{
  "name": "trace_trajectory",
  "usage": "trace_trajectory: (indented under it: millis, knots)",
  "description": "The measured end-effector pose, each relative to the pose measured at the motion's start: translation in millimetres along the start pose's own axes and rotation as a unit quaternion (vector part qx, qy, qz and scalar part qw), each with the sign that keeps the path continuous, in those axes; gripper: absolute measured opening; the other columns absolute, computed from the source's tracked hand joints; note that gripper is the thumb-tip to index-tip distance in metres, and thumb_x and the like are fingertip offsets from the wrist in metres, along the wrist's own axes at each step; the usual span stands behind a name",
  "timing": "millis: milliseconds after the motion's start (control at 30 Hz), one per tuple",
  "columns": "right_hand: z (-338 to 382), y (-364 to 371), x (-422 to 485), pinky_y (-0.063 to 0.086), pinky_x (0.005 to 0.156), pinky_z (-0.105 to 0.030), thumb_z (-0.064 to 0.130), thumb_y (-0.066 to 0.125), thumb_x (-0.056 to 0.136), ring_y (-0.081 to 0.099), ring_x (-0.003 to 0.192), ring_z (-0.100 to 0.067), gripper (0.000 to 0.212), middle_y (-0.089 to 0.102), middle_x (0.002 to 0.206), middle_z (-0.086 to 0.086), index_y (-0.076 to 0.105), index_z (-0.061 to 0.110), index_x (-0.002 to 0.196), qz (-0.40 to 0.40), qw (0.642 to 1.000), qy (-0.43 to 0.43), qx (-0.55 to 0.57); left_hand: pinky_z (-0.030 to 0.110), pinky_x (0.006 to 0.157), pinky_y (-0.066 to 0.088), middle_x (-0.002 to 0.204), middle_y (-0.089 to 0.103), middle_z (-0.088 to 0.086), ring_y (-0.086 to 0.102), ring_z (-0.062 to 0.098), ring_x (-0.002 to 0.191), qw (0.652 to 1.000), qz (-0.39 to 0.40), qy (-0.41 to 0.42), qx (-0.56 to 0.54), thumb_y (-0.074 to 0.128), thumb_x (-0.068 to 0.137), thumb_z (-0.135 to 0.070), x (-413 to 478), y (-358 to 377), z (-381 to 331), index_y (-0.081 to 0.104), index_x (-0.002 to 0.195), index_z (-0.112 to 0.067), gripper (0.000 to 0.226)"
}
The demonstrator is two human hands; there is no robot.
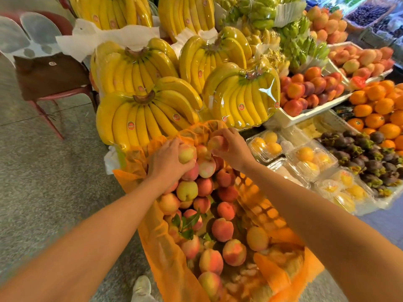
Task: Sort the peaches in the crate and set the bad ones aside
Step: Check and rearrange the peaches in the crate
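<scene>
— Progress?
— Judged early: no rejects set aside; crate point(268, 214) heaped with peaches point(222, 228).
— Grip?
— Both occupied: left hand point(165, 159) curled round pale peach point(187, 154), right hand point(234, 147) pinching second peach point(216, 143), at crate's twelve o'clock.

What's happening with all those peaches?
A person is going through a crate full of peaches at a fruit stall. The left hand grips a yellowish peach and the right hand holds a pink peach, both over the crate's far end, just in front of the bananas. No pile of bad ones is in view.
</scene>
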State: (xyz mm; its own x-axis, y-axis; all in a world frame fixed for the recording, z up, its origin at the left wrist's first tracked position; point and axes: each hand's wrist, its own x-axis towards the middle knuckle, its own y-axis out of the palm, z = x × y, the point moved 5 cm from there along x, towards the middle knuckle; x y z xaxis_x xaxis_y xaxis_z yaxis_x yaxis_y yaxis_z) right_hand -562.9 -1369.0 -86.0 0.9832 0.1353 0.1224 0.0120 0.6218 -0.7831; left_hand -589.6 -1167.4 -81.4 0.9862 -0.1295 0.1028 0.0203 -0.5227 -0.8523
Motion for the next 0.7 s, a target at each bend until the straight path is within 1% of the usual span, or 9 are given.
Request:
trace_trajectory:
  millis: [67, 133, 200, 267, 333, 433, 533, 633, 700]
  knots:
    - [-2.0, 7.1, 5.5, 0.044, 0.081, -0.032, 0.018, 0.077, 0.076, 0.053, 0.104, -0.026, 0.048, 0.051, 0.118, -0.009, 0.059, 0.013, 0.120, 0.008, 0.998, -0.034, -0.043, 0.035, 0.081, 0.044, 0.118, 0.057, 0.001, 0.056, 0.024, 0.106, 1.000, 0.003, 0.018, 0.010, 0.066, 0.077, -0.053, 9.8, 5.2, -3.4, 0.050, 0.118, -0.021, 0.054]
    - [-2.8, 18.6, 9.1, 0.049, 0.077, -0.039, 0.018, 0.079, 0.072, 0.054, 0.100, -0.032, 0.051, 0.054, 0.113, -0.013, 0.059, 0.008, 0.118, 0.027, 0.989, -0.091, -0.115, 0.037, 0.082, 0.046, 0.117, 0.058, 0.003, 0.056, 0.025, 0.107, 0.999, -0.004, 0.030, 0.017, 0.066, 0.077, -0.053, 17.5, 8.8, -5.2, 0.048, 0.118, -0.020, 0.055]
    - [-6.1, 26.3, 11.7, 0.050, 0.076, -0.044, 0.019, 0.080, 0.070, 0.055, 0.099, -0.035, 0.051, 0.058, 0.107, -0.014, 0.060, 0.007, 0.115, 0.030, 0.979, -0.116, -0.163, 0.037, 0.085, 0.045, 0.117, 0.058, 0.004, 0.055, 0.025, 0.108, 0.999, -0.009, 0.043, 0.022, 0.067, 0.077, -0.052, 22.2, 12.2, -4.8, 0.048, 0.118, -0.019, 0.056]
    - [-8.5, 25.7, 13.0, 0.044, 0.085, -0.043, 0.022, 0.078, 0.072, 0.057, 0.104, -0.033, 0.044, 0.062, 0.107, -0.008, 0.062, 0.012, 0.112, -0.004, 0.974, -0.115, -0.193, 0.036, 0.088, 0.042, 0.116, 0.059, 0.005, 0.053, 0.025, 0.109, 0.998, -0.013, 0.060, 0.026, 0.067, 0.078, -0.051, 24.2, 14.9, -4.4, 0.050, 0.119, -0.017, 0.055]
    - [-11.6, 22.4, 14.0, 0.032, 0.093, -0.043, 0.029, 0.075, 0.075, 0.056, 0.112, -0.027, 0.037, 0.066, 0.109, 0.000, 0.064, 0.018, 0.109, -0.035, 0.968, -0.101, -0.225, 0.036, 0.089, 0.040, 0.114, 0.061, 0.004, 0.051, 0.025, 0.108, 0.996, -0.024, 0.079, 0.036, 0.067, 0.077, -0.052, 25.8, 16.0, -4.4, 0.052, 0.118, -0.018, 0.055]
    - [-12.8, 19.7, 17.0, 0.026, 0.095, -0.040, 0.035, 0.074, 0.078, 0.049, 0.122, -0.025, 0.038, 0.065, 0.118, 0.003, 0.066, 0.021, 0.111, -0.011, 0.975, -0.085, -0.205, 0.038, 0.090, 0.036, 0.111, 0.063, 0.002, 0.046, 0.025, 0.108, 0.994, -0.024, 0.091, 0.052, 0.068, 0.075, -0.055, 30.7, 17.2, -3.8, 0.054, 0.117, -0.022, 0.055]
    - [-14.5, 14.2, 14.7, 0.033, 0.093, -0.042, 0.032, 0.074, 0.078, 0.045, 0.125, -0.029, 0.041, 0.058, 0.130, -0.002, 0.066, 0.020, 0.116, 0.012, 0.986, -0.071, -0.149, 0.038, 0.093, 0.028, 0.114, 0.063, -0.001, 0.039, 0.024, 0.113, 0.994, -0.006, 0.090, 0.067, 0.066, 0.076, -0.058, 36.9, 20.4, -2.7, 0.055, 0.119, -0.026, 0.055]
    - [-27.3, 8.6, 7.6, 0.045, 0.088, -0.048, 0.026, 0.072, 0.078, 0.050, 0.119, -0.037, 0.041, 0.051, 0.136, -0.011, 0.065, 0.017, 0.118, 0.019, 0.988, -0.064, -0.137, 0.037, 0.096, 0.023, 0.128, 0.057, -0.005, 0.033, 0.025, 0.121, 0.989, 0.020, 0.103, 0.107, 0.062, 0.078, -0.058, 41.6, 27.8, -3.7, 0.052, 0.127, -0.031, 0.057]
    - [-36.7, 6.7, 3.6, 0.047, 0.091, -0.046, 0.027, 0.071, 0.082, 0.049, 0.123, -0.036, 0.045, 0.041, 0.146, -0.012, 0.061, 0.017, 0.124, 0.036, 0.991, -0.048, -0.116, 0.039, 0.099, 0.022, 0.133, 0.053, -0.007, 0.030, 0.025, 0.126, 0.984, 0.034, 0.115, 0.132, 0.061, 0.080, -0.057, 44.4, 33.4, -6.8, 0.049, 0.131, -0.032, 0.058]
